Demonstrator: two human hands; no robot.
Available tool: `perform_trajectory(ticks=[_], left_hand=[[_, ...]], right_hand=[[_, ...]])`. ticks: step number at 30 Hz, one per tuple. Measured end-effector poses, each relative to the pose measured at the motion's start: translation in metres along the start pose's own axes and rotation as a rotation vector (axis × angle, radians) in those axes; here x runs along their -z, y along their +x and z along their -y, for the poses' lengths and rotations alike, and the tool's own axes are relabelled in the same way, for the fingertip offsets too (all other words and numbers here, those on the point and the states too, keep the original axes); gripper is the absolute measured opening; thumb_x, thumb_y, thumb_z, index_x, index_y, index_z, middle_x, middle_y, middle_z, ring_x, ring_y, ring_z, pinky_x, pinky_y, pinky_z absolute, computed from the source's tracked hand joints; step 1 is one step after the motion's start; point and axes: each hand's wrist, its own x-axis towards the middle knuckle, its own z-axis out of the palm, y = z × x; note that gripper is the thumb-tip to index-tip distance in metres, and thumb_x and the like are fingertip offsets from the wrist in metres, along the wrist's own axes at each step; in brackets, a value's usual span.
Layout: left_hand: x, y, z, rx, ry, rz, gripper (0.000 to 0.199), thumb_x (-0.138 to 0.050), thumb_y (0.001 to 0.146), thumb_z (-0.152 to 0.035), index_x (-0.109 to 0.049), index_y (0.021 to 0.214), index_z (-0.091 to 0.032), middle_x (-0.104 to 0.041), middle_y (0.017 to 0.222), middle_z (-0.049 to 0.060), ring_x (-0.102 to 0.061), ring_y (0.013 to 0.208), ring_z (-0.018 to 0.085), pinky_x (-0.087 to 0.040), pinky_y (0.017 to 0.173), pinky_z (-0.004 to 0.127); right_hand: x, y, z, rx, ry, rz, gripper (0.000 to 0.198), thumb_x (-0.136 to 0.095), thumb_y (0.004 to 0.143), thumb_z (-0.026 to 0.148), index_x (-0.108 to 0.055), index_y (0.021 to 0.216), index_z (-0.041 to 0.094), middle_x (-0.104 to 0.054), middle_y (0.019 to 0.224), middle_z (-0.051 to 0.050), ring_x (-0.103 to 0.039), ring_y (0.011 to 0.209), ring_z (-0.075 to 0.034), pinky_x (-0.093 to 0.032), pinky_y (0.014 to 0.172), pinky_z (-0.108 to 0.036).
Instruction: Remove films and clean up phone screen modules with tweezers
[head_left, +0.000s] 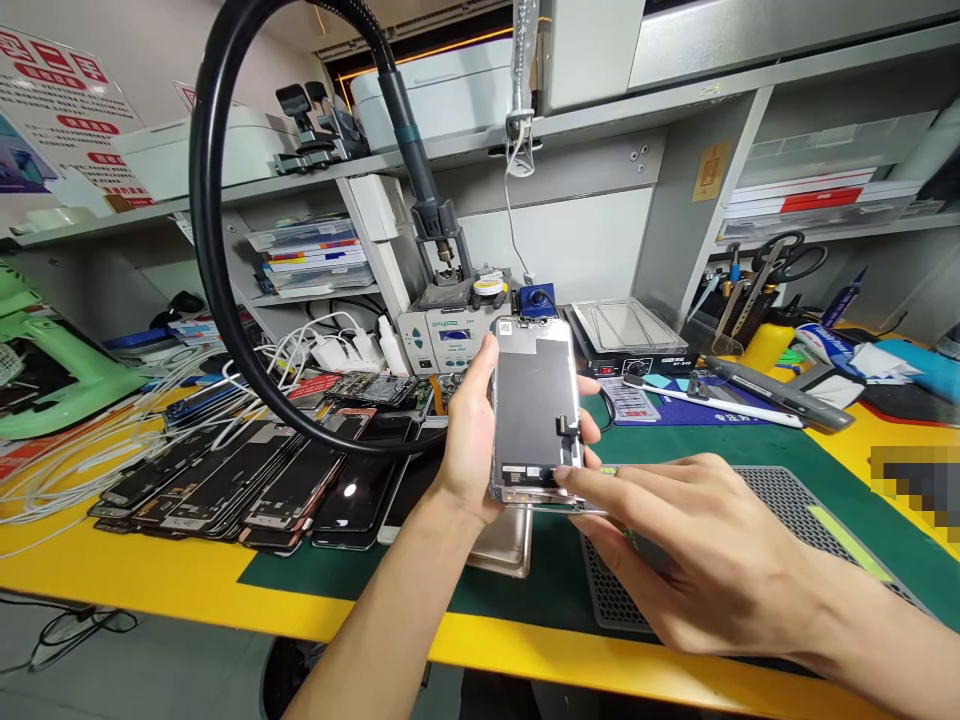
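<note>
A phone screen assembly (529, 400), its dark metal back facing me, is held upright over the bench. My left hand (474, 440) wraps round it, thumb along the left edge and fingertips showing past the right edge. At its lower right sits a small black flex connector (564, 426). My right hand (675, 540) reaches in from the right, and its index fingertip touches the lower part of the back. The right thumb is bent below the bottom edge; whether it pinches anything there is hidden. Under the screen, a metallic phone-shaped piece (504, 545) lies on the green mat.
Stacked phone screens (217, 480) cover the left bench. A thick black hose (206, 200) arches in front of the hot-air station (450, 345). A grey perforated pad (772, 490) lies under my right hand. Behind it are a heating plate (634, 345) and a white brush (712, 402).
</note>
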Motion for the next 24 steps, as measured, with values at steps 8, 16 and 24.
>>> perform_trajectory(ticks=[8,16,24], left_hand=[[-0.0005,0.0,0.0004,0.017,0.086,-0.04,0.086,-0.017,0.093,-0.072,-0.07,0.104,-0.005,-0.068,0.078,0.015,-0.069,0.066,0.026,-0.052,0.063,0.033],[0.0022,0.0016,0.0023,0.023,0.093,-0.03,0.086,-0.018,0.092,-0.073,-0.069,0.104,-0.004,-0.069,0.078,0.015,-0.069,0.067,0.026,-0.052,0.066,0.034],[0.0036,0.0017,0.0024,0.022,0.079,-0.03,0.085,-0.02,0.092,-0.073,-0.069,0.105,-0.004,-0.07,0.079,0.016,-0.068,0.066,0.025,-0.053,0.065,0.034]], right_hand=[[0.0049,0.0035,0.0008,-0.018,0.158,-0.006,0.034,-0.052,0.09,0.005,-0.068,0.119,0.015,-0.055,0.066,-0.001,-0.045,0.049,-0.016,-0.028,0.041,-0.032],[0.0069,0.0052,0.0001,-0.076,0.315,0.001,0.034,-0.053,0.091,0.005,-0.068,0.118,0.019,-0.062,0.073,-0.003,-0.052,0.054,-0.016,-0.037,0.044,-0.028],[0.0075,0.0099,0.0025,-0.184,0.512,-0.01,0.039,-0.055,0.092,0.007,-0.07,0.12,0.029,-0.063,0.076,-0.001,-0.056,0.057,-0.014,-0.044,0.05,-0.022]])
